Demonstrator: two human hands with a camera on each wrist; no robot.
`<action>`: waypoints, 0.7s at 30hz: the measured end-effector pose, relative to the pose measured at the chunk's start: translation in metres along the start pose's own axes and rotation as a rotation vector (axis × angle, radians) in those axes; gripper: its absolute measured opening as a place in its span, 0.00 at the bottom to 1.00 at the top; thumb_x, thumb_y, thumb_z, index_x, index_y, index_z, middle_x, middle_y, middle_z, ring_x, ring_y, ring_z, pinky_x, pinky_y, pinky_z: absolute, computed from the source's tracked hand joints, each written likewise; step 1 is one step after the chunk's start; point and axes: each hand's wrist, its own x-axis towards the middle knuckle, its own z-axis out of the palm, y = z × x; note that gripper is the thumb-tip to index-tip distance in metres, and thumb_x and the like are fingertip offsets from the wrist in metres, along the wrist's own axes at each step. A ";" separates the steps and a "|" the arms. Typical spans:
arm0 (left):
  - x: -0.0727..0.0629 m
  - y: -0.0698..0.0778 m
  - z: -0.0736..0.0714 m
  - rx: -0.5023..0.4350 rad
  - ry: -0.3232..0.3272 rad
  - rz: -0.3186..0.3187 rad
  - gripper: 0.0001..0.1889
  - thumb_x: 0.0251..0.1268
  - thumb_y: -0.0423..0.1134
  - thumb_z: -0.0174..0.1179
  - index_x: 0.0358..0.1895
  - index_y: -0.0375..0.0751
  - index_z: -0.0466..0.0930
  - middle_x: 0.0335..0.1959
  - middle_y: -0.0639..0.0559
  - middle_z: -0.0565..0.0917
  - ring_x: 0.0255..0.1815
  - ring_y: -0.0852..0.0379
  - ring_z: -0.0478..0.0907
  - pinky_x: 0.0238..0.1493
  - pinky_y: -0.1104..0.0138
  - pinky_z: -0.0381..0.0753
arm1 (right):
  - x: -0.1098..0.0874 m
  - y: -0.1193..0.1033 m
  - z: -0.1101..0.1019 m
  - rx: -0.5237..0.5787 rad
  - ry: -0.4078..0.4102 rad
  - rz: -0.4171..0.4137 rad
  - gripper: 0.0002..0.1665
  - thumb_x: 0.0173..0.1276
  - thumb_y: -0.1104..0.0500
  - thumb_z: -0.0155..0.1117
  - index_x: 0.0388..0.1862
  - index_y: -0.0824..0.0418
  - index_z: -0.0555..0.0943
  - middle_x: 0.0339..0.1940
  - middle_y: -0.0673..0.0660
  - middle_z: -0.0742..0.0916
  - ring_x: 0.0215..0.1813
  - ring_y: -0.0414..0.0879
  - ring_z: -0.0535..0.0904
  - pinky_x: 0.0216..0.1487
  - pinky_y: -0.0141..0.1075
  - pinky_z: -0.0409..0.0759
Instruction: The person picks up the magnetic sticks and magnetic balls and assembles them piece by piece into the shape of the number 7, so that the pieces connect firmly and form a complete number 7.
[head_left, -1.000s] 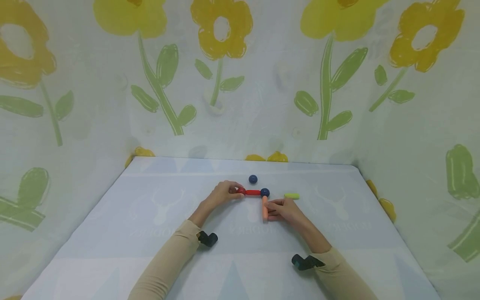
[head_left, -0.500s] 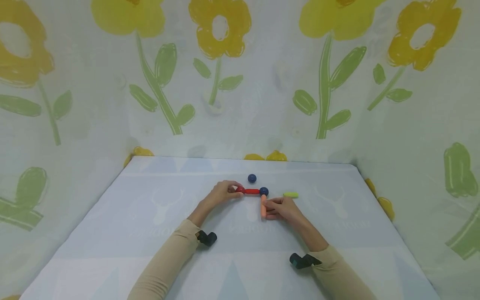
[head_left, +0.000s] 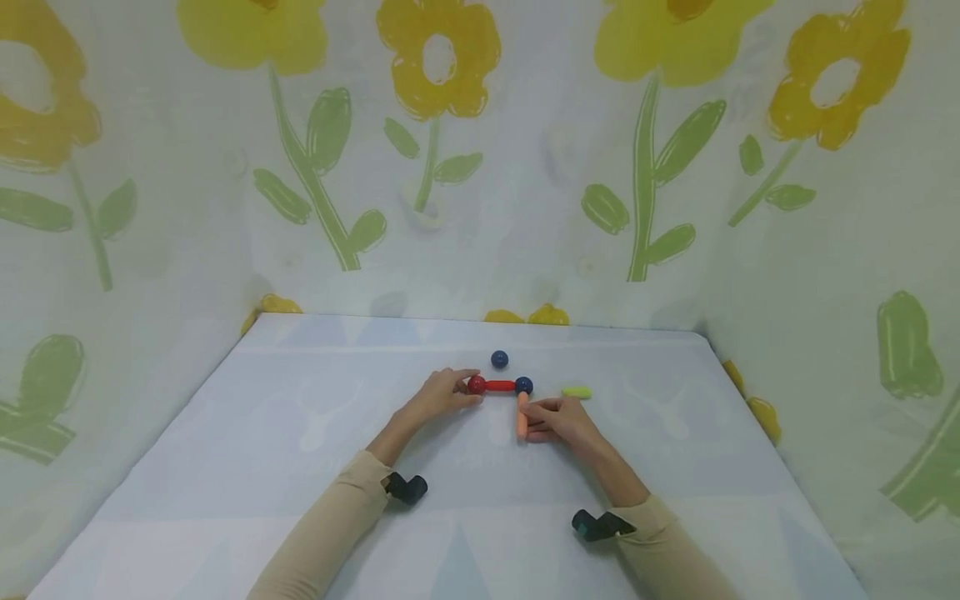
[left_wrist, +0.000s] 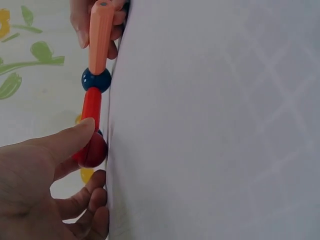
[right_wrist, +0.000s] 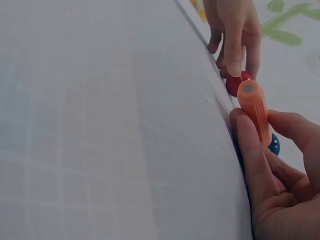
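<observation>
My right hand point(head_left: 562, 419) pinches an orange rod point(head_left: 522, 421) between thumb and fingers. The rod's far end meets a blue ball point(head_left: 523, 385), which joins a red rod point(head_left: 500, 386). At that rod's left end sits a red ball point(head_left: 477, 384). Around the red ball, my left hand point(head_left: 442, 395) has its thumb and index finger spread on either side; the ball shows whole between them in the head view. In the left wrist view the left thumb overlaps the red rod point(left_wrist: 91, 107), and the other fingers are apart from the ball.
A second blue ball point(head_left: 499, 359) lies just beyond the red rod. To the right, past the right hand, is a short yellow-green rod point(head_left: 577, 392). The pale cloth-covered table point(head_left: 315, 367) ends at a flower-patterned wall point(head_left: 517, 183).
The left thumb and index finger have spread apart around the red ball, which they gripped before. The right hand keeps hold of the orange rod. The head view has shifted slightly.
</observation>
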 end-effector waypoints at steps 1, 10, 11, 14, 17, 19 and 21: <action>-0.001 0.000 0.000 -0.004 -0.002 -0.002 0.33 0.63 0.47 0.66 0.71 0.47 0.68 0.46 0.44 0.86 0.43 0.54 0.78 0.44 0.65 0.78 | 0.000 0.000 0.000 0.004 0.002 0.001 0.23 0.66 0.53 0.68 0.54 0.66 0.82 0.41 0.59 0.90 0.36 0.44 0.88 0.40 0.35 0.86; -0.024 0.014 -0.009 -0.003 -0.044 -0.022 0.40 0.61 0.54 0.66 0.75 0.51 0.61 0.58 0.44 0.82 0.57 0.47 0.79 0.57 0.53 0.80 | -0.002 0.001 0.000 0.006 -0.001 -0.006 0.23 0.66 0.53 0.68 0.53 0.67 0.83 0.39 0.59 0.90 0.35 0.45 0.88 0.39 0.35 0.86; -0.027 0.018 -0.010 0.014 -0.048 -0.021 0.39 0.61 0.54 0.66 0.74 0.51 0.62 0.59 0.45 0.82 0.57 0.48 0.79 0.57 0.53 0.80 | -0.002 0.001 0.000 0.003 -0.001 -0.008 0.23 0.66 0.53 0.68 0.54 0.67 0.83 0.39 0.59 0.90 0.35 0.45 0.88 0.39 0.35 0.86; -0.036 0.028 -0.011 0.052 -0.062 -0.019 0.38 0.60 0.55 0.67 0.73 0.51 0.65 0.62 0.46 0.80 0.58 0.48 0.79 0.56 0.53 0.81 | -0.002 0.001 0.000 0.002 0.004 -0.007 0.23 0.66 0.52 0.68 0.54 0.65 0.83 0.39 0.58 0.90 0.35 0.45 0.88 0.39 0.34 0.86; -0.044 0.036 -0.012 0.073 -0.091 -0.025 0.37 0.60 0.57 0.66 0.71 0.51 0.67 0.62 0.46 0.80 0.58 0.48 0.79 0.54 0.52 0.81 | -0.002 0.000 0.000 0.004 0.002 -0.011 0.23 0.66 0.52 0.68 0.54 0.65 0.83 0.39 0.58 0.90 0.35 0.45 0.89 0.39 0.34 0.86; -0.048 0.040 -0.012 0.057 -0.116 -0.016 0.36 0.60 0.57 0.66 0.70 0.50 0.69 0.60 0.45 0.81 0.58 0.47 0.80 0.53 0.51 0.81 | -0.002 0.001 -0.001 0.014 -0.002 -0.018 0.24 0.66 0.52 0.68 0.54 0.66 0.83 0.39 0.59 0.90 0.34 0.45 0.89 0.39 0.34 0.86; -0.050 0.042 -0.010 0.030 -0.135 0.005 0.35 0.60 0.58 0.65 0.69 0.51 0.70 0.59 0.45 0.82 0.58 0.47 0.80 0.54 0.51 0.81 | -0.002 0.001 -0.002 0.024 -0.007 -0.023 0.25 0.66 0.51 0.68 0.55 0.68 0.82 0.38 0.59 0.90 0.34 0.45 0.89 0.39 0.34 0.86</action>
